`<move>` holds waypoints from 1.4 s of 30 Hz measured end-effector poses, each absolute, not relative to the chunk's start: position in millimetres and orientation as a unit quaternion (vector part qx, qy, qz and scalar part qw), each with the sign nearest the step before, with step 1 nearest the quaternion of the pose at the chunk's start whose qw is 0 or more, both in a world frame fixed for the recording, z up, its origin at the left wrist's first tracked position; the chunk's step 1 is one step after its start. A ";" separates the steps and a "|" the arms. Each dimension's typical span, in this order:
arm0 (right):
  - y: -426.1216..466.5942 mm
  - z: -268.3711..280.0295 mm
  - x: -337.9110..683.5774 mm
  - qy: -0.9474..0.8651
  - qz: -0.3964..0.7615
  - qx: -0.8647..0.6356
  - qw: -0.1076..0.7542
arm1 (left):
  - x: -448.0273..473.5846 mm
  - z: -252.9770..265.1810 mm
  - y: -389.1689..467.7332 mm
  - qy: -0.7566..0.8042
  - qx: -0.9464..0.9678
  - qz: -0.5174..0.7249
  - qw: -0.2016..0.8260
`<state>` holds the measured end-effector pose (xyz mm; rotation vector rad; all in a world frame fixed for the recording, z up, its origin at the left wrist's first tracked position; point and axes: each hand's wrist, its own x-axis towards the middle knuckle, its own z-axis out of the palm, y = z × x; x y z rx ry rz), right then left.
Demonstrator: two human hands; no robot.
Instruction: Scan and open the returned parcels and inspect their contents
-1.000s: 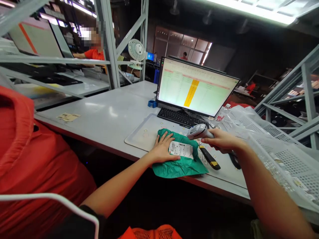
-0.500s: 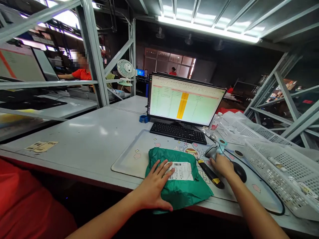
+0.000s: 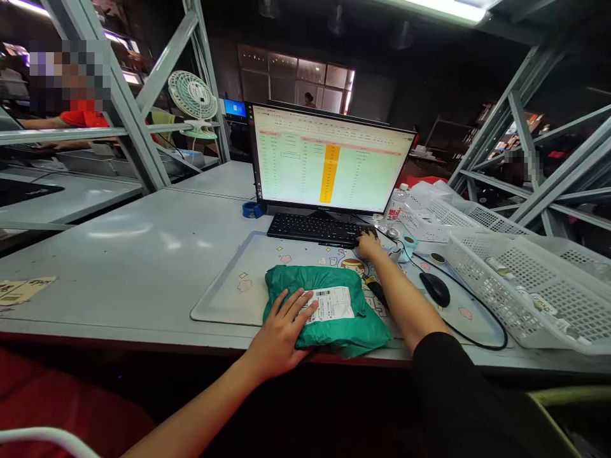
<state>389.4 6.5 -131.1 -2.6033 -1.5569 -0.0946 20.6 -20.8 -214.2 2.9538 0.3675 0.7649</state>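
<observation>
A green plastic mailer parcel [image 3: 334,334] with a white shipping label [image 3: 337,302] lies at the front of a patterned desk mat [image 3: 224,292]. My left hand [image 3: 281,331] rests flat over the parcel's left side, fingers outstretched and partly over the label. Farther back, my right hand [image 3: 369,244] reaches the right end of a black keyboard [image 3: 310,228], fingers extended on its keys and holding nothing. The barcode scanner [image 3: 395,253] lies beside my right wrist, mostly hidden by it. A black and yellow box cutter [image 3: 376,290] is between parcel and right forearm, partly covered.
A lit monitor [image 3: 329,162] stands behind the keyboard, with blue tape [image 3: 252,209] to its left. At right are a black mouse [image 3: 435,289], a cable, a bottle [image 3: 395,207] and white plastic baskets [image 3: 515,305]. A co-worker in red sits beyond the left frame.
My right hand has let go of the scanner and moved forward and left to the keyboard. My left hand stays on the parcel. The camera view has tilted down.
</observation>
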 end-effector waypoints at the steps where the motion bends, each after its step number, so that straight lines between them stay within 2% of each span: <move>1: 11.6 -133.5 390.8 -0.508 -0.033 -0.860 0.047 | 20.6 -214.7 -21.1 0.120 0.960 0.251 0.034; 8: 30.8 -134.9 388.3 -0.506 -0.003 -0.862 0.036 | 21.1 -217.9 -21.9 0.133 0.957 0.254 0.031; 12: 19.5 -119.6 369.2 -0.506 -0.006 -0.860 0.064 | 18.2 -221.6 -20.2 0.140 0.945 0.290 0.051; 15: -23.7 -115.0 353.4 -0.511 -0.014 -0.855 0.093 | 12.2 -220.5 -12.4 0.182 0.899 0.373 0.138; 18: -90.5 -130.3 339.3 -0.505 -0.009 -0.857 0.102 | 4.9 -210.9 5.7 0.338 0.769 0.489 0.236; 21: -151.4 -160.0 329.5 -0.494 -0.017 -0.866 0.082 | 0.8 -197.2 27.6 0.467 0.627 0.562 0.268; 25: -189.3 -182.9 328.0 -0.477 -0.035 -0.876 0.062 | 4.0 -190.2 42.6 0.463 0.611 0.574 0.288; 28: -190.1 -166.0 321.1 -0.487 -0.043 -0.858 0.155 | 9.9 -194.2 41.5 0.457 0.632 0.547 0.303; 30: -183.7 -141.2 301.5 -0.558 -0.030 -0.794 0.242 | 13.3 -197.5 39.5 0.456 0.643 0.535 0.305; 32: -173.1 -114.4 268.2 -0.656 -0.001 -0.700 0.283 | 15.0 -199.5 38.2 0.454 0.653 0.525 0.303; 34: -158.2 -93.5 229.8 -0.734 0.022 -0.627 0.260 | 14.4 -199.9 37.1 0.452 0.664 0.516 0.298; 37: -133.0 -80.6 192.4 -0.781 0.021 -0.596 0.188 | 10.1 -198.5 34.6 0.447 0.682 0.502 0.287; 42: -119.1 -88.3 233.9 -0.755 0.029 -0.635 0.161 | 8.4 -197.4 35.4 0.459 0.698 0.479 0.270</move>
